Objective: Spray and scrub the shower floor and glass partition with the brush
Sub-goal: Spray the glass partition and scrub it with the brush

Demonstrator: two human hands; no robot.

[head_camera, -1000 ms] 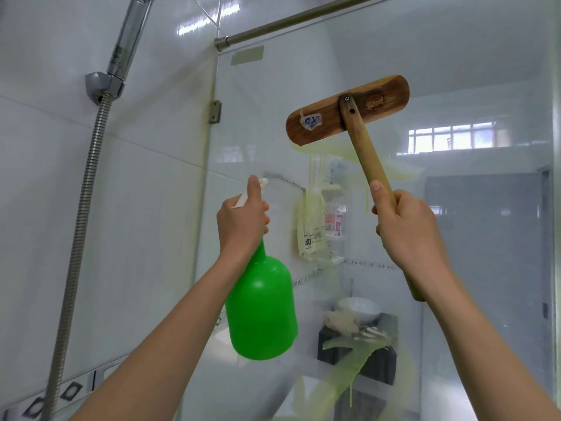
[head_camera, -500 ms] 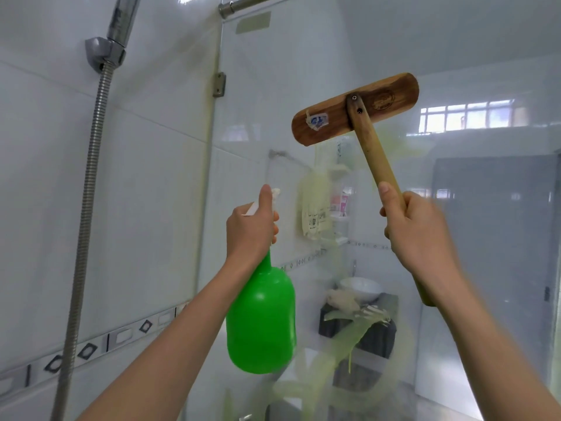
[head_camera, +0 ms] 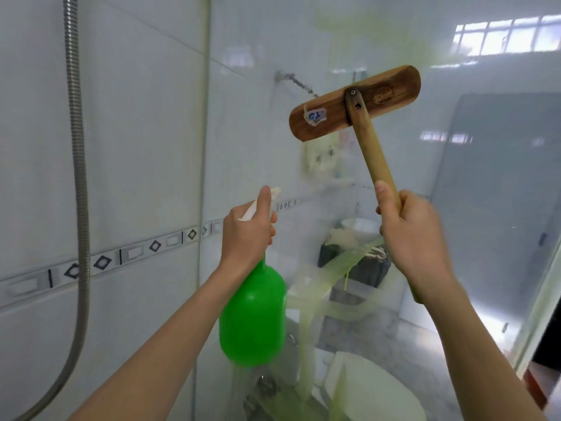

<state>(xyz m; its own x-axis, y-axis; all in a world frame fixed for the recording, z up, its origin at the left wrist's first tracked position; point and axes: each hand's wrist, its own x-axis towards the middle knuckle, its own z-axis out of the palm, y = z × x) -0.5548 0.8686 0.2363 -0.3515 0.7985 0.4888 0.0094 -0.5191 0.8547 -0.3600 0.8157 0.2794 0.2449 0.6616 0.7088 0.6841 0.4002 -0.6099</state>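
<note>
Over on the left a ribbed metal shower hose (head_camera: 77, 177) hangs down the white tiled wall (head_camera: 136, 117) and curves away at the bottom, crossing a border strip (head_camera: 103, 261) of grey diamond tiles. Right of it stands the near edge of the glass partition (head_camera: 212, 132), which fills the rest of the view; things beyond it show only dimly.

The left hand (head_camera: 247, 235) reaches up in front of the glass, its fingers curled round the neck of a green spray bottle (head_camera: 253, 317). The thumb lies straight up along the white spray head (head_camera: 258, 205), which points at the glass. The round body of the bottle hangs below the wrist.

Yellow-green streaks (head_camera: 340, 265) smear the glass between the two arms and run down toward the bottom. Through them a white basin (head_camera: 361, 224) on a dark cabinet (head_camera: 361, 275) shows faintly, and lower down a white rounded fixture (head_camera: 379, 387).

Higher and to the right is the brush (head_camera: 355, 103), a wooden head tilted up to the right, with a torn sticker (head_camera: 315, 117) on its back. The bristle side faces away toward the glass; whether it touches cannot be told. The right hand (head_camera: 409, 238) grips the wooden handle (head_camera: 375, 159) low down, fingers wrapped round it and thumb laid along it.

Far right, a bright window (head_camera: 510, 34) glows up high and a pale frame (head_camera: 543, 299) edges the glass
</note>
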